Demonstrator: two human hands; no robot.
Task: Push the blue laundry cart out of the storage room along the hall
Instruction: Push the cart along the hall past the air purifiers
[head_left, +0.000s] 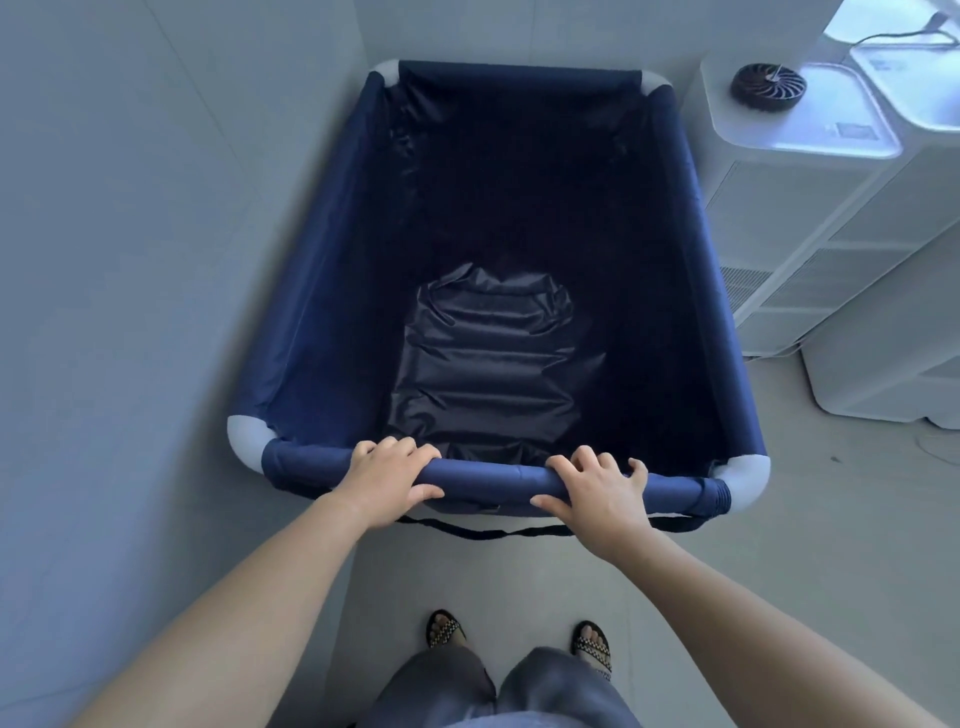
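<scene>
The blue laundry cart (322, 270) fills the middle of the view: a deep navy fabric bin on a frame with white corner joints. Nothing lies in it but its creased dark lining. My left hand (387, 475) grips the near top rail left of centre, fingers curled over the rail and thumb under it. My right hand (597, 493) grips the same rail right of centre in the same way. A black strap hangs below the near rail. My feet in sandals stand just behind the cart.
A pale wall (130, 260) runs close along the cart's left side and across its far end. White appliance units (810, 218) stand tight against the cart's right side, with a small dark round fan (768, 87) on top. Tiled floor (831, 519) lies to the right.
</scene>
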